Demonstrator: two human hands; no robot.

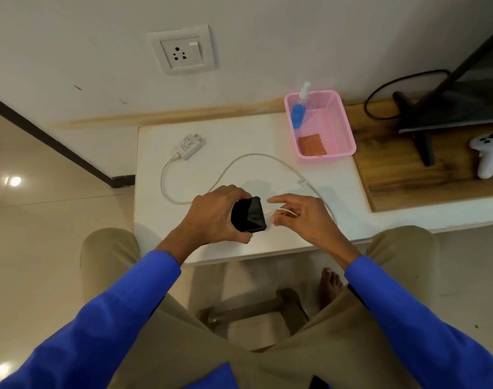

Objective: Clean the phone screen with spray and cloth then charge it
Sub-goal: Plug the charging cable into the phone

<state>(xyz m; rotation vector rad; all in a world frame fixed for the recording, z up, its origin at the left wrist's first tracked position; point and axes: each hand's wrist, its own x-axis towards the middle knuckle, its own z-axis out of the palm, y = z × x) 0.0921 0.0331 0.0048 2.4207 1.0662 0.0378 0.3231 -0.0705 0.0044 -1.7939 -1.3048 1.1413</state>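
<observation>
Left hand (211, 213) grips a black slab phone (248, 215), right hand (301, 214) pinches the white cable plug (272, 211) at its port; white wall adapter (187, 146) lies unplugged.

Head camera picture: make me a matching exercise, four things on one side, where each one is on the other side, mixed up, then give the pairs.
Things:
1. phone
2. spray bottle
3. charger plug
4. cable end

Places:
A. lying on the white table, not in the wall socket
B. pinched in the right hand
C. held in the left hand
D. in the pink basket, beside the orange cloth

Pairs: 1-C, 2-D, 3-A, 4-B
</observation>
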